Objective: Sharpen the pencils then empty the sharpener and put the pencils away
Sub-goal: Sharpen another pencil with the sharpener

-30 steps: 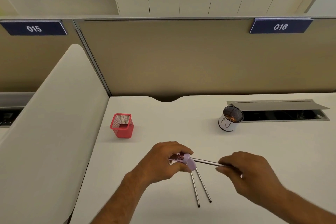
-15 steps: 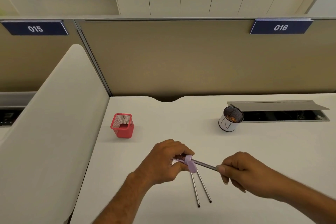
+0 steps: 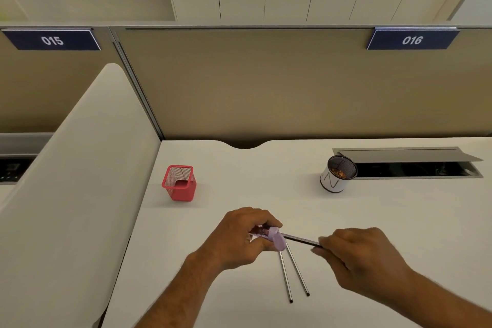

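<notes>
Hands (image 3: 239,239) grip rounded lilac plastic sharpener (image 3: 277,240) and slim pencil (image 3: 300,239).

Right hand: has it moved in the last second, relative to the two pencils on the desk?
Yes, slightly. The right hand slid right, away from the two loose pencils, then eased back left, fingers gripping the pencil in the sharpener. Net shift is small.

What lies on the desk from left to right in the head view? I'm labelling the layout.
red mesh holder → left hand → lilac sharpener → right hand; farther back, the white cup sits between sharpener and right hand.
</notes>
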`<control>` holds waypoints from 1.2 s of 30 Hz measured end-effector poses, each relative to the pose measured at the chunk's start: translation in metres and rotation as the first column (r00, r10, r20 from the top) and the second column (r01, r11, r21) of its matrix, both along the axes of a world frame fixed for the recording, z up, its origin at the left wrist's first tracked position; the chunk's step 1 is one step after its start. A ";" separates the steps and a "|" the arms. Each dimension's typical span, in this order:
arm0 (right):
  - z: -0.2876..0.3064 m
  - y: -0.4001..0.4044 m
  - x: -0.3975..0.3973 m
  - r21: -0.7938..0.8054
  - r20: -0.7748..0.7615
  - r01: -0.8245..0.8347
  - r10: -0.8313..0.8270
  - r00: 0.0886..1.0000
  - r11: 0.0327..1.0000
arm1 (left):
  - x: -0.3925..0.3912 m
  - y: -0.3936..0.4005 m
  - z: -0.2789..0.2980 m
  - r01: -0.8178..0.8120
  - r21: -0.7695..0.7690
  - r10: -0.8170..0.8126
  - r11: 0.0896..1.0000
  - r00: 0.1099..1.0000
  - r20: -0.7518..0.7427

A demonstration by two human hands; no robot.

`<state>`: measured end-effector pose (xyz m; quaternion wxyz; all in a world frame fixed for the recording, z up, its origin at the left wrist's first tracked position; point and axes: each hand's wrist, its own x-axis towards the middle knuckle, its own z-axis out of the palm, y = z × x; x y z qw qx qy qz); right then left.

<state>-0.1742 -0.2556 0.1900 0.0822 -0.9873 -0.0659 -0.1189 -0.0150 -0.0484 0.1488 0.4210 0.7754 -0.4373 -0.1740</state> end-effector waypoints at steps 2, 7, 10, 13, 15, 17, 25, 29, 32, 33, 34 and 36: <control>0.006 0.004 0.003 0.239 -0.197 0.163 -0.117 0.973 0.957 | -0.001 0.001 -0.001 0.012 -0.016 -0.011 1.000 0.999 0.041; 0.014 -0.003 0.014 0.661 -0.624 0.546 -0.026 0.781 0.514 | 0.000 -0.001 0.000 0.034 -0.107 -0.020 0.994 0.990 0.137; 0.017 -0.006 0.015 0.688 -0.703 0.644 0.091 0.705 0.335 | 0.000 -0.003 -0.001 0.042 -0.148 -0.012 0.988 0.980 0.197; 0.017 -0.006 0.014 0.656 -0.755 0.719 0.197 0.625 0.232 | -0.001 -0.005 -0.005 0.035 -0.186 0.009 0.982 0.973 0.232; 0.015 -0.006 0.012 0.647 -0.756 0.744 0.270 0.596 0.171 | -0.001 -0.005 -0.007 0.017 -0.222 0.037 0.975 0.971 0.238; 0.013 -0.004 0.010 0.645 -0.743 0.755 0.324 0.586 0.114 | 0.000 -0.004 -0.009 -0.008 -0.258 0.073 0.966 0.967 0.244; 0.008 0.000 0.004 0.684 -0.704 0.725 0.334 0.627 0.078 | 0.002 -0.001 -0.008 -0.097 -0.343 0.181 0.934 0.958 0.223; 0.007 0.001 0.002 0.709 -0.683 0.703 0.295 0.668 0.051 | 0.004 0.000 -0.011 -0.144 -0.360 0.222 0.922 0.957 0.187; 0.007 0.000 -0.001 0.726 -0.663 0.687 0.268 0.699 0.002 | 0.004 0.001 -0.013 -0.174 -0.362 0.239 0.916 0.960 0.145; 0.007 0.001 -0.002 0.735 -0.654 0.678 0.251 0.714 -0.010 | 0.004 0.001 -0.014 -0.189 -0.367 0.249 0.911 0.961 0.123; 0.007 0.001 -0.003 0.748 -0.645 0.664 0.223 0.731 -0.013 | 0.003 0.000 -0.015 -0.203 -0.372 0.256 0.906 0.961 0.100; 0.007 0.005 -0.005 0.777 -0.623 0.630 0.134 0.771 -0.014 | 0.002 0.000 -0.015 -0.227 -0.381 0.266 0.896 0.963 0.051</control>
